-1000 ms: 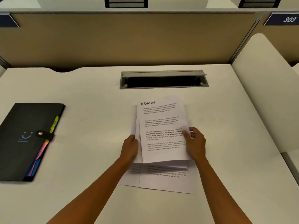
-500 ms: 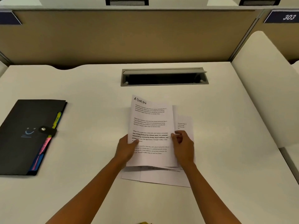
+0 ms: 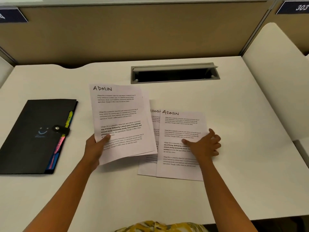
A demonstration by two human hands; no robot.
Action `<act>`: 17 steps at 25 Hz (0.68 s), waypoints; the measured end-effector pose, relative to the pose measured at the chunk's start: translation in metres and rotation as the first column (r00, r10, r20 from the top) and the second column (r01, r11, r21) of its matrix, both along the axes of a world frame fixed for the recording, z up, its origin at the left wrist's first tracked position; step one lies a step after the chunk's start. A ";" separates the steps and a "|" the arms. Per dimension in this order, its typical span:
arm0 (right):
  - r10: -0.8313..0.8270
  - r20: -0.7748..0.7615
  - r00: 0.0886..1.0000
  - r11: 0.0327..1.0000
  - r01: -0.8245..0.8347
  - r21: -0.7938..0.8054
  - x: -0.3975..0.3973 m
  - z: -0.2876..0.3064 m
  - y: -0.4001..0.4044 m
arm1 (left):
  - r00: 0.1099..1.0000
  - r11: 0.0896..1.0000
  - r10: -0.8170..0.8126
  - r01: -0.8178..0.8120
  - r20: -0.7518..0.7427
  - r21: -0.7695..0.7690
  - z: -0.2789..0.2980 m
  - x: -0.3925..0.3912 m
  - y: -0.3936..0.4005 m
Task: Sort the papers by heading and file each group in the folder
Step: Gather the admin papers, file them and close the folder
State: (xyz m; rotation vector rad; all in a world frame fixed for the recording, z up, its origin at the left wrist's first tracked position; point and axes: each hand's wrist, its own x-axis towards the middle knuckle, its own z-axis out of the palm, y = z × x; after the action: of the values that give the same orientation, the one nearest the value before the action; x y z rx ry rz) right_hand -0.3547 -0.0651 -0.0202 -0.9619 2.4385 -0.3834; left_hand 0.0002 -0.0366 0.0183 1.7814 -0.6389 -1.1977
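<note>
Head view: the left hand (image 3: 95, 148) grips a few sheets headed ADMIN (image 3: 120, 121) at their lower left corner, thumb on top, holding them tilted just left of the stack of papers (image 3: 180, 131) on the white desk (image 3: 234, 181). The held sheets overlap the stack's left edge. The right hand (image 3: 204, 144) rests on the stack's top sheet, also headed ADMIN, thumb pressing the page and fingers loosely curled over its right edge. Another ADMIN sheet peeks out from under the stack's left side. The black folder (image 3: 33, 136), closed with a snap strap and showing coloured tabs, lies well left of the stack. A grey cable slot (image 3: 175, 73) sits beyond the stack, near the tan partition (image 3: 133, 34).
</note>
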 end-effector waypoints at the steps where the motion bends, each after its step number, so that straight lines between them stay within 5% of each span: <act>1: -0.031 0.034 0.999 0.999 0.032 -0.031 -0.004 0.002 -0.001 | 1.000 1.000 -0.004 0.004 0.001 0.008 -0.001 0.006 0.002; 5: -0.042 0.101 0.994 0.987 0.057 -0.150 -0.013 0.002 0.003 | 0.999 0.998 -0.046 0.047 -0.016 0.041 -0.006 0.020 0.009; 10: 0.071 -0.018 0.997 0.903 -0.072 -0.424 -0.019 0.011 0.017 | 0.996 0.994 -0.087 0.087 -0.005 0.066 -0.013 0.030 0.013; 17: 0.106 0.298 0.949 0.841 0.074 -0.536 0.004 0.021 0.014 | 0.984 0.979 -0.180 0.180 -0.010 0.092 -0.017 0.031 0.017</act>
State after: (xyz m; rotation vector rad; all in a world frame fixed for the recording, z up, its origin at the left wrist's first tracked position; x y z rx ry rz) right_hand -0.3507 -0.0514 0.0009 -1.0403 2.0508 -1.1795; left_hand 0.0315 -0.0194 0.0015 1.8299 -0.7688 -1.3700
